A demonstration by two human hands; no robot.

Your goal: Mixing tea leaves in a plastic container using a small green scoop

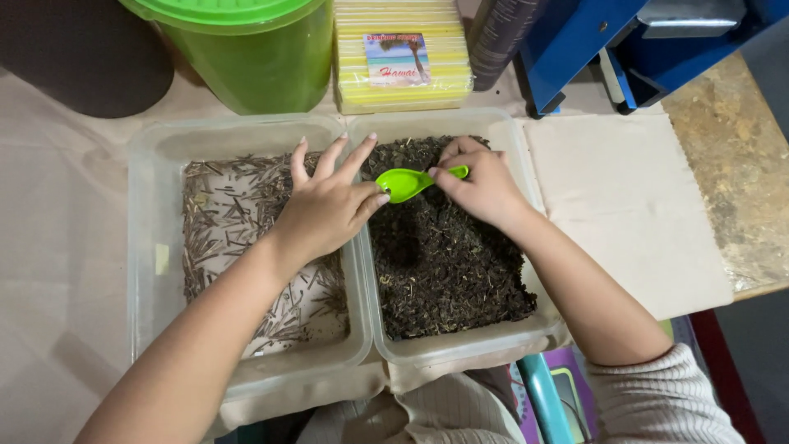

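Two clear plastic tubs stand side by side on the table. The left tub (pixel 148 247) holds thin brown stems and twigs. The right tub (pixel 460 349) is filled with dark, crumbled dried leaves. My right hand (pixel 481 185) grips the handle of a small bright green spoon (pixel 403 182) over the right tub. My left hand (pixel 329 205) hovers over the divide between the tubs, fingers spread, with its thumb and forefinger touching the spoon's bowl. I cannot tell what is in the spoon's bowl.
A green lidded bucket (pixel 246 49) stands behind the left tub. A wrapped stack of yellow sheets (pixel 403 53) sits behind the right tub. Blue metal equipment (pixel 625 41) is at the back right, with a beige card (pixel 625 205) beside the tubs.
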